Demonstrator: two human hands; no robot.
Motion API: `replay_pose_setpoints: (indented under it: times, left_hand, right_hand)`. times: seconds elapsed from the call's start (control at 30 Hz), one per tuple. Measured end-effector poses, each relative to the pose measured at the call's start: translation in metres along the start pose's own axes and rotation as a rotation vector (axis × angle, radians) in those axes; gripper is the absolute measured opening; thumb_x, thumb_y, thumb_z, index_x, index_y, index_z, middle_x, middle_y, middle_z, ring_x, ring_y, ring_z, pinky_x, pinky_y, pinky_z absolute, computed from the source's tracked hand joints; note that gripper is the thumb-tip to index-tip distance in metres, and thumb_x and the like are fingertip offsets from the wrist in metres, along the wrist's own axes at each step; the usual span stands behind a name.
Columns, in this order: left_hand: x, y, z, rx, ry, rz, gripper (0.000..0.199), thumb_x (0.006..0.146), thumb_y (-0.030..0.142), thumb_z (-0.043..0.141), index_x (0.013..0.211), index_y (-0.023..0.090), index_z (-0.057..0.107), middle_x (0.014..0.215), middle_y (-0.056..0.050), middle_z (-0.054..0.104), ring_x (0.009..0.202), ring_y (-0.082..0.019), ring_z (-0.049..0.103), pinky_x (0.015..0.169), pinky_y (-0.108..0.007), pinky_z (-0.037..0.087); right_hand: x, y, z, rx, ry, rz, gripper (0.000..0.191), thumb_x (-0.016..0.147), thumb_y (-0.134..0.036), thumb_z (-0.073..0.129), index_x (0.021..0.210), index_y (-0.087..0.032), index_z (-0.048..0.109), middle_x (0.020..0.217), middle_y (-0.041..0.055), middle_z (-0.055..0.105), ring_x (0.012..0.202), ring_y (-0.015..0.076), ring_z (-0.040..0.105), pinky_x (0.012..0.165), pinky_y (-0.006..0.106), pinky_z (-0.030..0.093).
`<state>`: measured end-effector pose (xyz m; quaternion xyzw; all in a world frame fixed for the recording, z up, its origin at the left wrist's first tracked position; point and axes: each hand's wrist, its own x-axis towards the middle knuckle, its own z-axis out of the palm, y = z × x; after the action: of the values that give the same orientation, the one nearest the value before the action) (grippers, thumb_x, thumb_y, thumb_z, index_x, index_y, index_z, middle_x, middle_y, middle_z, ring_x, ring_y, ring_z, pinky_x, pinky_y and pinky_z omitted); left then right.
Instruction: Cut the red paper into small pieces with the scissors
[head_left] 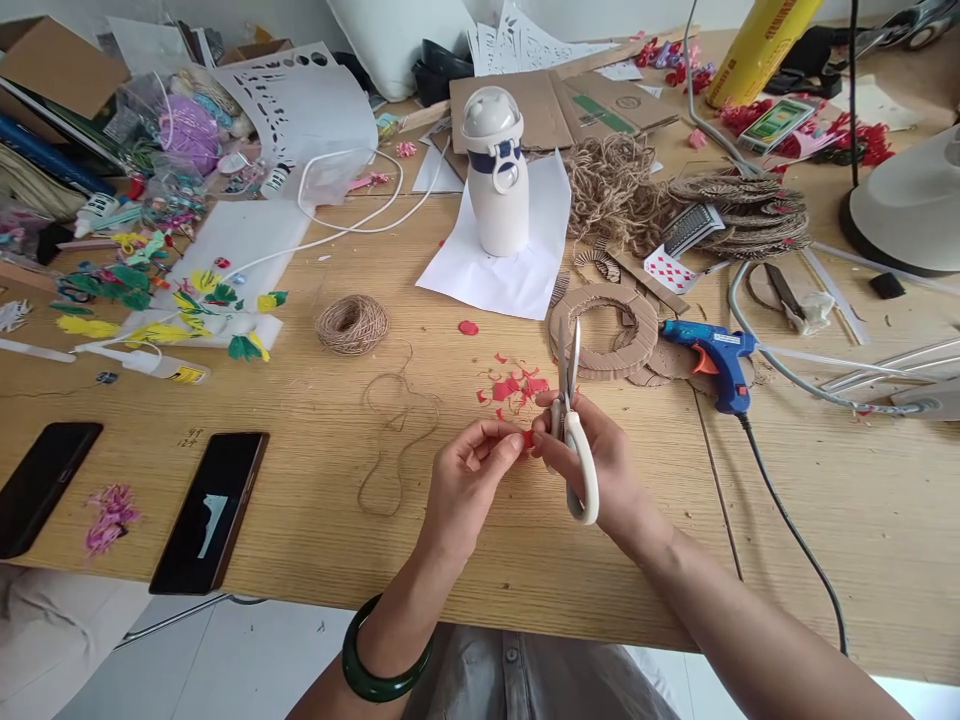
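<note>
Between the fingertips of both hands is a small red piece [528, 439]. My left hand [469, 475] pinches it from the left, thumb against forefinger. My right hand [592, 460] touches its other side and also holds white-handled scissors [580, 455], whose blades point away from me, slightly apart. Just beyond my fingertips lie red scraps [514, 387] on the wooden table [300, 540], with a red oval piece [468, 328] farther off. A ball of twine [352, 324] sits to the left, its loose end curling toward me.
A white bottle [501, 190] stands on paper beyond my hands. To the right are a cardboard ring [604, 331] and a blue glue gun [716, 360] with its cable. Two phones [210, 512] [45, 487] lie at the left front. Craft materials crowd the back.
</note>
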<state>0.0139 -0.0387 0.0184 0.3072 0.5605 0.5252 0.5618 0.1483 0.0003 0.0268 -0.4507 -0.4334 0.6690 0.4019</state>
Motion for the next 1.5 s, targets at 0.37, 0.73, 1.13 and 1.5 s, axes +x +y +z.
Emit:
replay_pose_setpoints:
  times: [0.37,0.73,1.13,1.5]
  left_hand:
    - [0.007,-0.001,0.000,-0.193,0.194,-0.007,0.014,0.072,0.028,0.079,0.076,0.018,0.070,0.078,-0.001,0.073,0.078,-0.014,0.066,0.080,-0.027,0.049]
    - [0.007,0.009,-0.001,-0.341,0.178,0.005,0.012,0.073,0.026,0.077,0.076,0.016,0.070,0.082,-0.002,0.075,0.077,-0.014,0.070,0.085,-0.032,0.054]
    - [0.006,0.005,-0.004,-0.210,0.166,0.022,0.015,0.072,0.027,0.079,0.077,0.016,0.070,0.081,-0.003,0.075,0.081,-0.018,0.071,0.084,-0.035,0.056]
    - [0.001,0.001,-0.002,-0.081,-0.030,-0.016,0.012,0.078,0.029,0.074,0.077,0.017,0.071,0.079,-0.004,0.072,0.079,-0.015,0.067,0.078,-0.027,0.053]
  right_hand:
    - [0.001,0.002,0.000,-0.107,-0.105,0.004,0.036,0.076,-0.045,0.075,0.090,-0.019,0.056,0.066,-0.0038,0.051,0.058,0.0118,0.047,0.053,0.026,0.039]
    - [-0.003,-0.001,0.003,-0.220,-0.272,-0.018,0.039,0.074,-0.047,0.078,0.093,-0.016,0.063,0.067,-0.0028,0.049,0.060,0.0120,0.042,0.052,0.025,0.034]
    - [0.001,0.003,0.000,-0.078,-0.044,-0.027,0.033,0.077,-0.041,0.074,0.094,-0.019,0.057,0.073,-0.0010,0.057,0.060,0.0124,0.051,0.054,0.026,0.042]
    - [0.001,0.003,0.001,0.012,-0.022,-0.020,0.033,0.074,-0.030,0.077,0.096,-0.019,0.056,0.075,-0.0022,0.056,0.063,0.0112,0.050,0.055,0.024,0.040]
